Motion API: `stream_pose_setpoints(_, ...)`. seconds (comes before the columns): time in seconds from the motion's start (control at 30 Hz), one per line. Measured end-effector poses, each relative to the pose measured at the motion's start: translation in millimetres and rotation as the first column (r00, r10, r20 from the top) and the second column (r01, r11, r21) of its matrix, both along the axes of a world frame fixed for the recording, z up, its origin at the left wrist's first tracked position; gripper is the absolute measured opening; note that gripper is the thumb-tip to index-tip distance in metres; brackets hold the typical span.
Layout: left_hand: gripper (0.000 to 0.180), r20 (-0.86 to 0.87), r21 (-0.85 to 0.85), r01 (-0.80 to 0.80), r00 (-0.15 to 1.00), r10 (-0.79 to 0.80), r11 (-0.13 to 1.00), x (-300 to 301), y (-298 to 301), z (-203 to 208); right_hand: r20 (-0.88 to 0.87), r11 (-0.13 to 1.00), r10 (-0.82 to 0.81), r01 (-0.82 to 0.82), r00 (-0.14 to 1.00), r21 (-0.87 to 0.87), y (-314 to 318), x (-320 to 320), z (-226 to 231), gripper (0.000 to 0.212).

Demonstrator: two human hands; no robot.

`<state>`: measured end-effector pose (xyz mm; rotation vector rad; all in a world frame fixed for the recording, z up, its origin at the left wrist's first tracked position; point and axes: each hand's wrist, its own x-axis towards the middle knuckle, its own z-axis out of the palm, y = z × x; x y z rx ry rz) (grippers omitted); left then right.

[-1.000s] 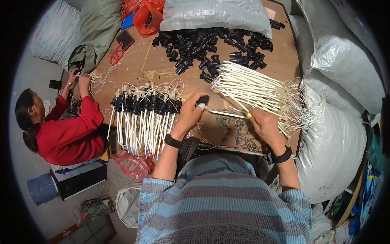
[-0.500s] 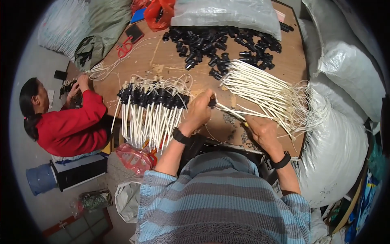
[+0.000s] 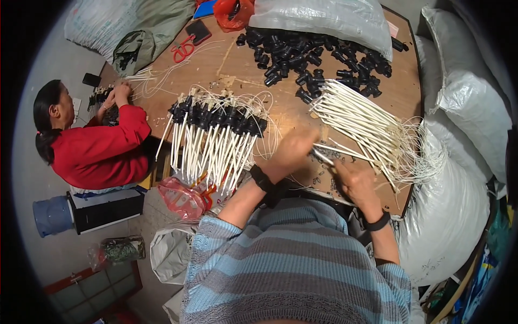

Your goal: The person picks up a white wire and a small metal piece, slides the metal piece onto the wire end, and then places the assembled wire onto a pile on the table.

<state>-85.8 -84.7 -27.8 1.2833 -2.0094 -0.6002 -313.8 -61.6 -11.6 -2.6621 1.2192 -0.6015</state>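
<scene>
My left hand (image 3: 294, 150), blurred by motion, is curled in a fist above the table's near edge. What it grips is hidden. My right hand (image 3: 357, 182) is closed on a slim, shiny silver tool (image 3: 322, 156) that points at my left fist; its exact kind does not show. Beyond the right hand lies a bundle of white rods (image 3: 359, 116) with thin wires trailing from their right ends. Left of my left hand lies a row of black fittings (image 3: 218, 117) with white rods sticking out toward me.
Loose black fittings (image 3: 302, 54) are heaped at the back below a big plastic sack (image 3: 324, 21). Small metal bits (image 3: 318, 181) lie near my hands. Full white sacks (image 3: 448, 200) crowd the right side. A co-worker in red (image 3: 102, 146) works at the left. Red scissors (image 3: 183, 49) lie at the far left.
My left hand has moved a little right and toward me, nearer my right hand. The black fitting and white rod seen at it before no longer show clearly. The whole view has shifted slightly.
</scene>
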Motion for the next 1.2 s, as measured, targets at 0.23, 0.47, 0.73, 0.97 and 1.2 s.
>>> stream_pose_setpoints(0.23,0.022,-0.026,-0.246,-0.049,0.999,0.044,0.968,20.0,-0.5,-3.4,-0.243,0.942,-0.29,0.32,0.926,0.096,-8.5,-10.6,24.8,0.051)
stream_pose_setpoints(0.47,0.029,0.415,-0.255,0.206,0.906,-0.085,0.945,-17.9,15.6,43.2,-0.083,0.951,-0.275,0.258,0.958,-0.172,-10.2,5.9,33.5,0.05)
stream_pose_setpoints(0.73,0.033,0.35,-0.188,0.227,0.925,-0.151,0.956,-20.0,23.8,36.9,0.299,0.981,-0.168,0.129,0.939,0.145,-20.6,12.1,8.7,0.026)
stream_pose_setpoints(0.97,0.019,-0.188,0.547,-0.237,0.9,0.394,0.803,17.9,11.6,0.0,0.716,0.722,-0.245,-0.37,0.653,0.584,-12.8,-9.2,16.3,0.011)
stream_pose_setpoints(1.2,0.025,-0.275,0.415,-0.129,0.926,0.259,0.901,4.7,14.3,1.7,0.293,0.922,-0.159,0.035,0.943,0.385,5.1,42.3,-2.1,0.013)
